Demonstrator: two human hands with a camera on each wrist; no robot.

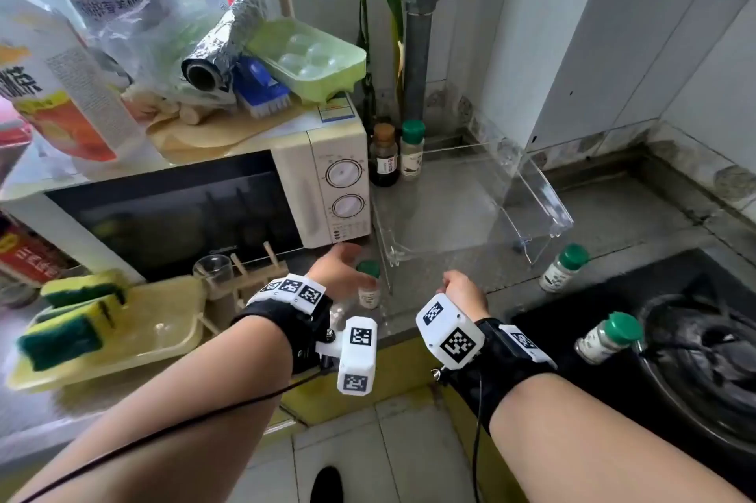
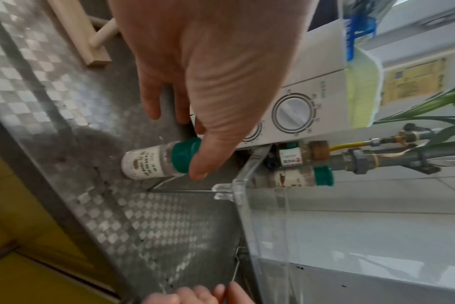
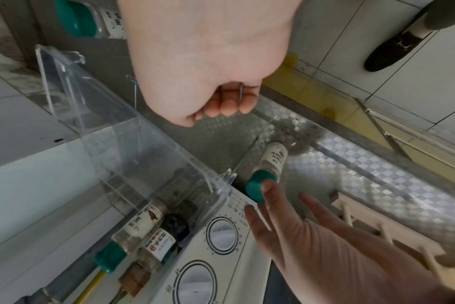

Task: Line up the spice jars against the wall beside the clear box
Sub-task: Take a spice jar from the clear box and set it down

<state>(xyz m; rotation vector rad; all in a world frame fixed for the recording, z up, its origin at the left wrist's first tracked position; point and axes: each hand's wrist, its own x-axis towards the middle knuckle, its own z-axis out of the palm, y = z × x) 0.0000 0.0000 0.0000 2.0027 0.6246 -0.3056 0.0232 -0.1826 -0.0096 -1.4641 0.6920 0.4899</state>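
Note:
A green-capped spice jar [image 1: 369, 290] [image 2: 146, 162] [image 3: 273, 160] stands at the front left corner of the clear box [image 1: 544, 191] [image 2: 247, 205] [image 3: 104, 123]. My left hand [image 1: 356, 257] [image 2: 179, 144] [image 3: 268, 197] reaches over it with straight fingers, and the thumb tip touches its cap. My right hand [image 1: 454, 281] [image 3: 226, 105] is curled at the box's front, fingers pinching a thin clear panel edge. Another green-capped jar [image 1: 412, 153] and a brown-capped dark bottle [image 1: 383, 157] stand against the back wall. Two more green-capped jars [image 1: 562, 269] [image 1: 607, 339] stand to the right.
A microwave [image 1: 339, 175] stands left of the box, with clutter piled on top. A gas stove burner [image 1: 703, 347] fills the right front. A wooden rack [image 1: 253, 273] and a yellow tray with sponges [image 1: 122, 322] sit at the left. A grey pipe [image 1: 419, 32] rises in the corner.

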